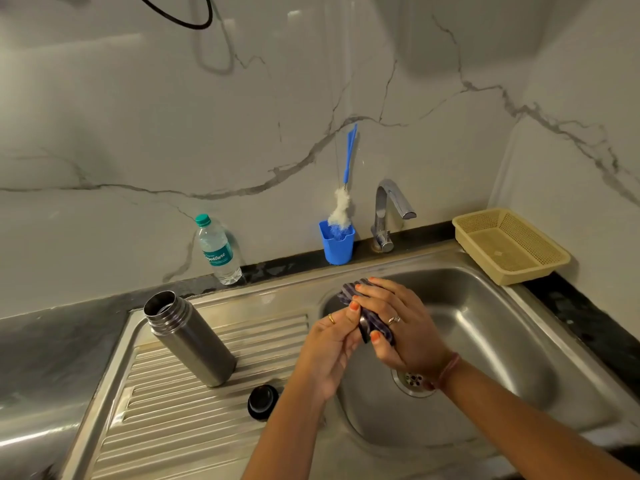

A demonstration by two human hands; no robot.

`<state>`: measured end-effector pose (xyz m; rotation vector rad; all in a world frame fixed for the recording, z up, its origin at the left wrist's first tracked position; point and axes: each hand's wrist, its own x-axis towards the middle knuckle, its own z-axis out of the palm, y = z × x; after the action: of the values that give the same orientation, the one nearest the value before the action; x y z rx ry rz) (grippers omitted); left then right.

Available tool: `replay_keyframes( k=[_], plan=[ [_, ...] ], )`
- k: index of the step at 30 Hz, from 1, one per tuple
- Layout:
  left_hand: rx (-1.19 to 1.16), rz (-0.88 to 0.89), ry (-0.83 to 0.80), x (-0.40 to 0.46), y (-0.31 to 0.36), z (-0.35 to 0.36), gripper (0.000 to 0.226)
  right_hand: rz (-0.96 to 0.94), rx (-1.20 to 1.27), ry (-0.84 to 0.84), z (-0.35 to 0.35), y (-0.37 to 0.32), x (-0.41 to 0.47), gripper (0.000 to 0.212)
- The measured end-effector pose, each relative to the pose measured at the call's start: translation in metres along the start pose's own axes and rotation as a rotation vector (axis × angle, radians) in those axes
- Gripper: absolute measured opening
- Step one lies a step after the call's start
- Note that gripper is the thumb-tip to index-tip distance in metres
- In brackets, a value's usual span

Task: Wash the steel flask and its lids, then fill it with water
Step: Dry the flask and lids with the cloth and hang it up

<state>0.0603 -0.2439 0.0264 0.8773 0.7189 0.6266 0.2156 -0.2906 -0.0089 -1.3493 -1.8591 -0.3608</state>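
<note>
Right fingers: the right hand [398,323] curls over a purple striped cloth [349,289], thumb pressed on its near side, a ring on one finger.
Left fingers: the left hand [329,344] pinches a dark, curved lid [364,327] between thumb and fingertips, a ring on one finger; most of the lid is wrapped in the cloth.
Where the hands are: both meet above the left part of the sink [519,341] basin, the drain [412,381] below the right wrist.
Flask: the steel flask [188,337] stands open-mouthed on the ribbed draining board [180,427], left of the hands and apart from them.
Second lid: a black round lid [263,400] lies on the draining board, just in front of the flask.
Writing: the plastic bottle [217,251] by the wall has a teal label with script that seems to read "Signature"; smaller print is unreadable.
Behind the sink: a blue cup [336,244] holding a bottle brush [341,206], beside the tap [389,213].
Far right: a beige basket [509,245] on the counter.
</note>
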Motion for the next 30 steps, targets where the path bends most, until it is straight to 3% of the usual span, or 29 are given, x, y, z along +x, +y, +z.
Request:
replay_keyframes(
  k=[3,7,9,13,15,17,20,24,27,30],
  plan=[
    [0.045,0.005,0.024,-0.001,-0.003,0.003,0.021,0.082,0.08,-0.052,0.004,0.002,0.003,0.039],
    [0.329,0.16,0.017,-0.001,-0.007,0.004,0.024,0.495,0.323,-0.143,-0.003,-0.01,0.026,0.038],
    [0.57,0.31,0.004,0.003,-0.016,-0.003,0.027,0.68,0.394,-0.271,-0.009,-0.008,0.043,0.039],
    [1.025,0.723,-0.119,0.014,-0.028,-0.017,0.031,1.091,0.506,-0.682,-0.026,0.006,0.069,0.049],
    [1.208,0.909,-0.123,0.017,-0.033,-0.021,0.03,1.184,0.56,-0.77,-0.031,0.009,0.074,0.051],
    [1.216,0.942,-0.066,0.018,-0.036,-0.022,0.029,1.151,0.508,-0.702,-0.032,0.004,0.074,0.051],
    [1.038,0.823,0.043,0.012,-0.035,-0.013,0.018,0.868,0.214,-0.415,-0.022,-0.017,0.055,0.05],
    [0.572,0.396,0.139,-0.001,-0.031,-0.001,0.021,0.463,-0.106,-0.123,0.0,-0.04,0.006,0.05],
    [0.34,0.211,0.1,-0.009,-0.026,0.008,0.025,0.357,-0.131,-0.047,0.006,-0.042,-0.013,0.051],
    [0.38,0.245,0.049,-0.012,-0.024,0.005,0.022,0.363,-0.07,-0.056,0.002,-0.037,-0.006,0.046]
  ],
)
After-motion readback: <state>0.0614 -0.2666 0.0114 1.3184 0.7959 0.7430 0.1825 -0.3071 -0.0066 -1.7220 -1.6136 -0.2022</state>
